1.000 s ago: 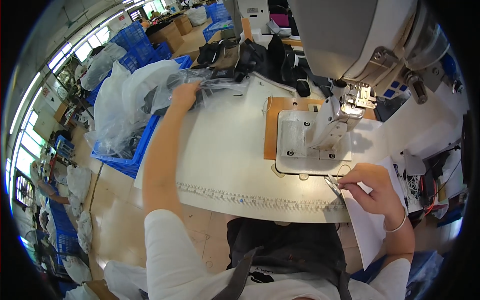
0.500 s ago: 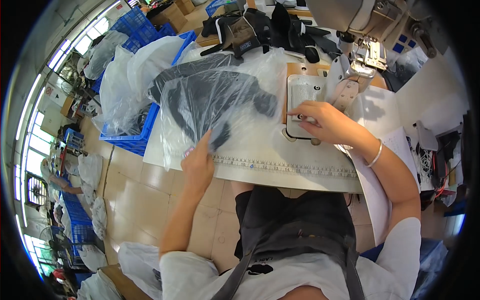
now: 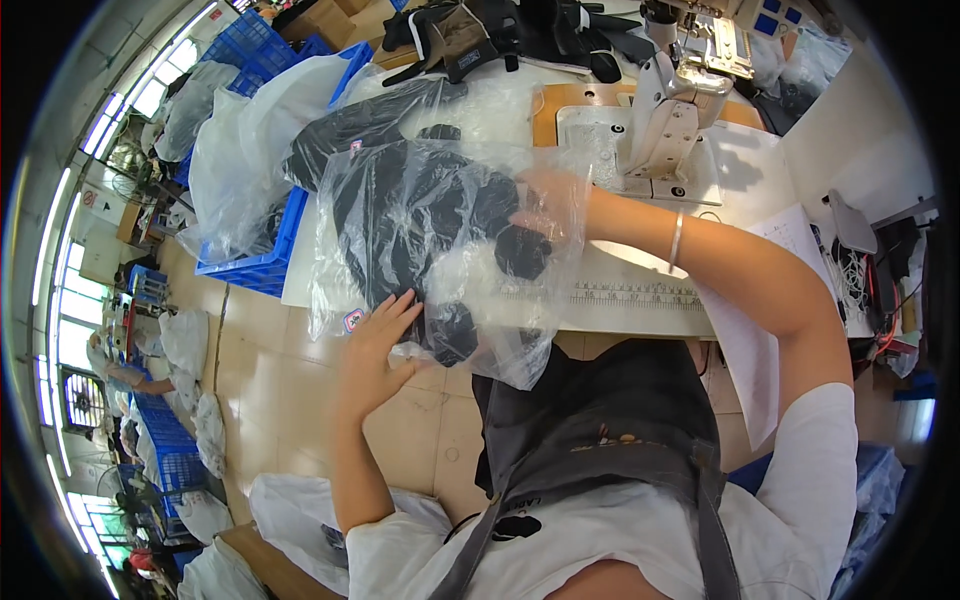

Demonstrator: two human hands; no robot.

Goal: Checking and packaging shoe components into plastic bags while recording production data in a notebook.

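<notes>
A clear plastic bag (image 3: 330, 250) with dark fabric pieces (image 3: 380, 210) inside lies on the white table, its near end over the front edge. My left hand (image 3: 385, 345) rests on the bag's near left side, fingers stretched out and thumb apart. A small pink-edged label (image 3: 353, 320) is just beside it. My right hand (image 3: 550, 205) shows through the film at the bag's right side, apparently inside it. Its fingers look apart, next to the dark fabric, though glare on the plastic blurs them. A second bag of dark material (image 3: 350, 125) lies partly behind.
A sewing machine (image 3: 665, 120) stands at the right back. Black and brown goods (image 3: 470, 40) are piled behind the bags. To the left is a blue crate (image 3: 250, 265) with white plastic bags (image 3: 235, 150). A printed ruler (image 3: 630, 295) runs along the table's front; paper sheets (image 3: 745, 360) hang at its right.
The bag has come nearer, its end now past the table edge. My right hand has moved left from the machine plate to the bag. My left hand has changed from pointing to spread.
</notes>
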